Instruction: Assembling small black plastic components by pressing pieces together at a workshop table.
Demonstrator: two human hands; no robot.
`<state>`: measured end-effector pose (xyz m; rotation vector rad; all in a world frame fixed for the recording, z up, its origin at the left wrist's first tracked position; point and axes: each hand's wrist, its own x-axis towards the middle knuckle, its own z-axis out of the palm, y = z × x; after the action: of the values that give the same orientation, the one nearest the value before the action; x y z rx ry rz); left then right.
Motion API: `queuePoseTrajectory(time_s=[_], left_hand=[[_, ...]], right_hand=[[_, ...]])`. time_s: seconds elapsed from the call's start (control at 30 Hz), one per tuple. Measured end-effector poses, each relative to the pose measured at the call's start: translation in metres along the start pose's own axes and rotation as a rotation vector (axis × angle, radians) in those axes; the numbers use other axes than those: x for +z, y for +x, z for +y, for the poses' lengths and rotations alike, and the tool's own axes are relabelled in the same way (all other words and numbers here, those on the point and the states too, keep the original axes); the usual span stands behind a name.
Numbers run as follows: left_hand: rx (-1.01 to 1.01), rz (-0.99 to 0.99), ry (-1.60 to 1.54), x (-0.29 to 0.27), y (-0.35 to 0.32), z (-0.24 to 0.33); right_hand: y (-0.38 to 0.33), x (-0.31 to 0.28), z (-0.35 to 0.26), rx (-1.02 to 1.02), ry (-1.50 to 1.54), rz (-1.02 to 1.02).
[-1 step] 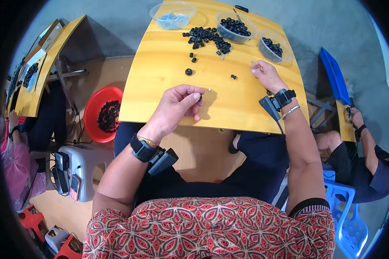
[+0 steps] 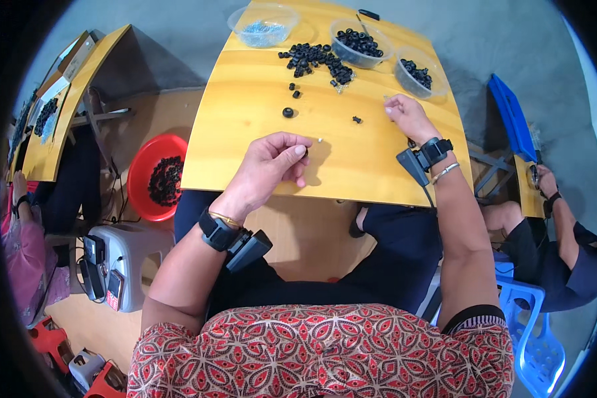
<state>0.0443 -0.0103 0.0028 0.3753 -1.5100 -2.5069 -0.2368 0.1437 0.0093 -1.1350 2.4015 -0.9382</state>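
Observation:
My left hand is closed near the table's front edge, thumb and fingers pinching a small black part that the fingers mostly hide. Just past its fingertips shows a tiny white piece; whether it touches the hand I cannot tell. Over the right side of the table, my right hand pinches a small pale, clear-looking piece. Between the hands lies a small black spool-shaped part. A round black ring rests beyond my left hand. Another dark piece sits by my right wrist.
Black parts lie heaped on the yellow table. Behind them stand a tub of clear bluish pieces and two tubs of black parts. A red basin is left of the table. People work at both sides.

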Motion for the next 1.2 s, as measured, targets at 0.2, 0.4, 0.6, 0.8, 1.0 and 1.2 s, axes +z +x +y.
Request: queuePoseTrajectory(time_s=[0.2, 0.4, 0.6, 0.8, 1.0, 1.2], left_hand=[[0.019, -0.022, -0.044, -0.004, 0.0, -0.002], [0.037, -0.064, -0.072, -0.005, -0.001, -0.004], [0.071, -0.067, -0.019, -0.005, -0.004, -0.003], [0.08, -0.082, 0.034, -0.004, -0.004, -0.004], [0.051, -0.081, 0.023, -0.002, -0.005, -0.002], [0.054, -0.106, 0.028, -0.004, -0.004, -0.004]], right_hand=[[-0.001, -0.007, -0.003, 0.232, 0.433, -0.051], [0.0, 0.004, -0.036, -0.003, 0.127, -0.056], [0.018, 0.027, -0.077, -0.244, -0.22, -0.056], [0.041, 0.039, -0.084, -0.202, -0.388, -0.092], [0.048, 0.045, -0.082, -0.195, -0.498, -0.09], [0.032, 0.009, -0.085, -0.215, -0.329, -0.011]])
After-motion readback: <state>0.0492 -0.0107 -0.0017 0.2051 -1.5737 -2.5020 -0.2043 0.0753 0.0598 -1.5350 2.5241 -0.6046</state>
